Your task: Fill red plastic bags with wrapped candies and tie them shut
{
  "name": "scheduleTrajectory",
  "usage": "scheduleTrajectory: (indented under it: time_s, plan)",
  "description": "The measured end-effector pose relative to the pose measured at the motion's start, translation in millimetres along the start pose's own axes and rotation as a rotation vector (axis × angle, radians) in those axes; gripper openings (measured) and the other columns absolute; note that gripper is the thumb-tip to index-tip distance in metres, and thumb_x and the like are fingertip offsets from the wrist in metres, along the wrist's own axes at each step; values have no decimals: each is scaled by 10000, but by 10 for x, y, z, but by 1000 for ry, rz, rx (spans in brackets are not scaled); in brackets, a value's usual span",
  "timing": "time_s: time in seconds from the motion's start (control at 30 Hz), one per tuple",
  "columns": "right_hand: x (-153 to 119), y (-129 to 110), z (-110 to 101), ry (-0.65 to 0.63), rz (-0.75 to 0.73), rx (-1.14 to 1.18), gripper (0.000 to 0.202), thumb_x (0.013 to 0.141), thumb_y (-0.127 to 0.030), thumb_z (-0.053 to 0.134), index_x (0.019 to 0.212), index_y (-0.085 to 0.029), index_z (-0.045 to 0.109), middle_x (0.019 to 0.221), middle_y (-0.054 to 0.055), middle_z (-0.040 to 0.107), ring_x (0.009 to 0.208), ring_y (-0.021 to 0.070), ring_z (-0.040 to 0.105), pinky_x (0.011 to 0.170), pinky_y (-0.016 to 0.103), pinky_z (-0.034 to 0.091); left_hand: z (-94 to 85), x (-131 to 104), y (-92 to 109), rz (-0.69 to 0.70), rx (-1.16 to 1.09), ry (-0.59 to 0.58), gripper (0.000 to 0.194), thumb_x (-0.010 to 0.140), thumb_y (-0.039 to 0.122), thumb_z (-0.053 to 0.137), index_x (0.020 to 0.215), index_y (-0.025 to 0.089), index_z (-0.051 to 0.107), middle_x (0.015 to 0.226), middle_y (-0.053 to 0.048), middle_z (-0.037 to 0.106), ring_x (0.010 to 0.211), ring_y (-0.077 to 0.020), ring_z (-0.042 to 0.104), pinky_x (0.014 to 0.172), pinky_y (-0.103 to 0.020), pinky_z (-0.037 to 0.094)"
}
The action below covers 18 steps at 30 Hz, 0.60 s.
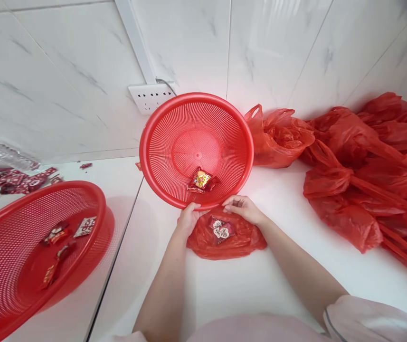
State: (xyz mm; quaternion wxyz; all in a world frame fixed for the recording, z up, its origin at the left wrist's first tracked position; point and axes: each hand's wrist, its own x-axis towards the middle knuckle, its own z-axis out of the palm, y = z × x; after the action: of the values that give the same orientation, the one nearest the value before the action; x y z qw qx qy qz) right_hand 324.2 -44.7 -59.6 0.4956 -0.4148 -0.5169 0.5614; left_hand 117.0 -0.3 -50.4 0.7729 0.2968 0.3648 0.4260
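Two red baskets show. The upright-tilted basket (153,179) in the middle faces its mouth toward the person and holds a small cluster: one gold packet (202,179) on top, with dark red ones around it. The other basket (98,204), at the left, holds about four packets, one of them a white packet (85,226).

One small bag (224,251) of red plastic lies on the white table (281,285) just below the middle basket; two packets (223,231) with white labels show in it. The left hand (189,217) is at the bag's left edge, thumb against the basket's rim; I cannot tell which of them it grasps. The right hand (242,207) has finger and thumb curled together near the bag's far edge; whether they pinch it is unclear.

The middle basket's rim overhangs that edge and its back hides part of one socket panel (146,97). Several red bags (360,185) overlap at the right, too tangled to count. A heap of packets (18,181) lies behind the left basket.
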Motion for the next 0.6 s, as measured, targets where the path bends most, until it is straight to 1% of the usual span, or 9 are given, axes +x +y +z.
scheduleTrajectory:
  time_s: [0.13,0.2,0.23,0.3,0.37,0.43,0.5,0.53,0.6]
  plan:
    - [-23,8,28,65,-44,-56,312,799,-464,656,885,-164,665,727,33,696,618,134,625,655,304,534,3,-7,-3,2,6,-3,247,626,178,602,829,85,707,913,-120,746,1027,-306,656,998,-452,442]
    - [-25,-28,84,135,-107,-141,275,840,-443,615,913,-181,656,792,44,692,665,149,629,690,322,532,15,-22,1,8,9,3,252,625,174,609,841,87,707,908,-116,746,1020,-304,658,993,-451,445]
    - [-7,-58,126,162,-169,-228,242,864,-414,590,931,-191,655,851,54,691,734,163,638,747,340,528,22,-30,2,11,9,9,255,623,172,612,846,91,706,901,-111,747,1007,-301,662,987,-450,449]
    - [85,-124,232,183,-326,-463,202,901,-337,536,1011,-206,645,1013,79,675,954,197,626,909,376,484,32,-42,1,19,10,26,240,622,168,615,836,104,703,872,-90,748,958,-285,676,972,-446,459]
    - [258,-168,353,197,-425,-688,302,901,-285,514,1185,-201,574,1205,110,610,1170,229,535,1029,412,405,37,-47,-5,29,10,43,197,621,159,620,799,121,696,822,-61,746,900,-265,687,962,-440,466]
    - [481,-164,468,260,-378,-824,520,867,-317,562,1350,-178,431,1356,153,502,1280,276,441,1064,470,359,35,-46,-14,40,10,55,162,620,144,622,768,141,687,774,-34,739,873,-252,688,960,-432,467]
    - [697,-113,558,326,-270,-913,690,828,-394,610,1419,-164,337,1384,189,451,1279,320,430,1032,524,369,32,-44,-21,47,11,58,146,618,135,617,749,155,678,746,-22,732,888,-257,685,961,-429,464]
    - [786,-77,587,352,-230,-930,731,809,-424,630,1423,-164,331,1358,194,462,1252,328,451,1011,532,382,32,-44,-22,47,13,56,142,619,137,613,745,158,675,745,-25,731,904,-265,683,960,-432,464]
    - [909,-2,606,421,-208,-866,733,759,-437,683,1378,-162,403,1262,176,516,1174,313,504,979,501,413,32,-48,-23,34,17,48,151,625,149,604,759,155,674,769,-39,736,932,-282,679,955,-446,465]
